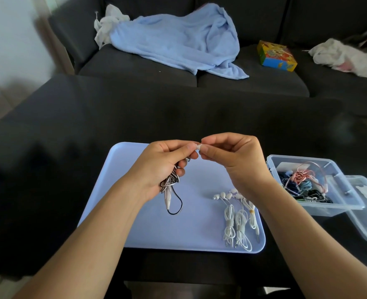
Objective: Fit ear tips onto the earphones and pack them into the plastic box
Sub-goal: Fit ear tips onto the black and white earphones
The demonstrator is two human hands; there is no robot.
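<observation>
Both forearms reaching in from the lower edge, converging toward the middle. Left hand (163,162) palm turned inward, lower fingers curled round a bundled striped cable (169,182), thumb and forefinger pinched forward. Right hand (232,156) raised opposite — wrist bent, thumb and forefinger tips meeting those of the left, pinching a small white ear tip (198,146) between the fingertips — remaining fingers loosely curled behind.

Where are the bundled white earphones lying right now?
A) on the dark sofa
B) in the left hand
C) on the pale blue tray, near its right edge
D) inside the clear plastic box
C: the bundled white earphones lie on the pale blue tray, beside the clear plastic box, not in it.
</observation>
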